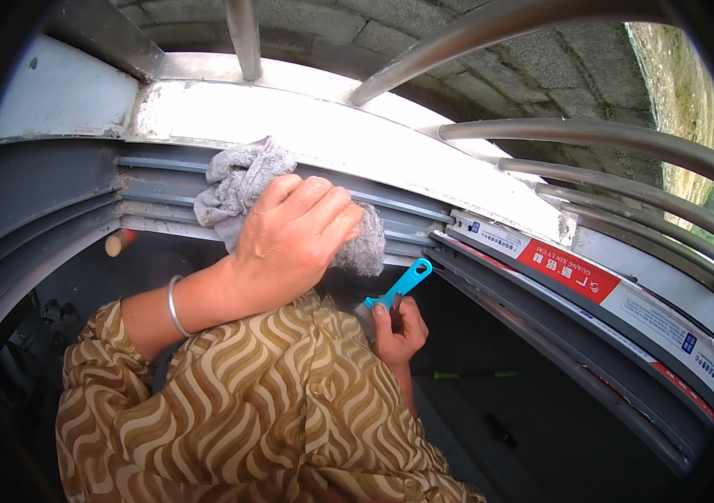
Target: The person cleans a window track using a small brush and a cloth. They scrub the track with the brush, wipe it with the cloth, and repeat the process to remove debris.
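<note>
My left hand (300,232), with a silver bangle on its wrist, grips a crumpled grey cloth (250,182). The cloth lies over the metal window track (165,188) and spills out on both sides of the fist. In my right hand (400,333), lower and close to the shirt, is a small brush with a bright blue handle (408,280). Its pale bristles point towards my body, and the handle's holed end points up at the track. A thin dark piece also shows between the fingers of that hand; what it is cannot be made out.
Sliding window frames (558,320) with printed protective film are stacked on the right. Beyond the white sill (307,122) stand metal bars (520,129) and a block wall (407,47). A round wooden handle end (115,244) shows at left. A green-ended stick (476,375) lies below.
</note>
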### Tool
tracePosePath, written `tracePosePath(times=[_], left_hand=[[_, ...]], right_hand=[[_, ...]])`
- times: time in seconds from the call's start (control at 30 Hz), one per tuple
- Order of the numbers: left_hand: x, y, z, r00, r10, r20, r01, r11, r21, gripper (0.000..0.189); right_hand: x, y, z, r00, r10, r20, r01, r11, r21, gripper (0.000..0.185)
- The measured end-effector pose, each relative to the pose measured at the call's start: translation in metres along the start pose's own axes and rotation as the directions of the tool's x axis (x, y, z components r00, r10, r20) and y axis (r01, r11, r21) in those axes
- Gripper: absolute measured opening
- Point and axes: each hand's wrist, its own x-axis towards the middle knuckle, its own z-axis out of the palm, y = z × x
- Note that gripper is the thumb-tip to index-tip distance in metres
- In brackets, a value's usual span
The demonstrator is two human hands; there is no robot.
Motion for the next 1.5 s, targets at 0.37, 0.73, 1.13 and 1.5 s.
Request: tracePosePath(times=[0.37,0.73,1.13,1.5], left_hand=[[0.024,0.031,0.037,0.992,0.083,0.091,-0.075,0.993,-0.090,0.016],[-0.061,-0.062,-0.084,0.984,-0.125,-0.130,0.163,0.924,0.347,0.007],[-0.026,-0.007,-0.017,0.988,0.074,-0.137,-0.055,0.989,0.139,0.018],[-0.059,-0.048,-0.074,0.997,-0.040,-0.066,0.066,0.890,0.452,0.016]], right_hand=[[0.002,-0.006,-0.001,0.998,-0.042,-0.040,0.040,0.997,-0.064,0.015],[0.009,-0.012,0.026,0.986,-0.166,0.005,0.164,0.979,0.123,0.015],[-0.011,-0.002,0.001,0.973,-0.176,-0.153,0.204,0.958,0.200,0.011],[-0.012,0.000,-0.017,0.964,-0.238,-0.121,0.260,0.940,0.221,0.011]])
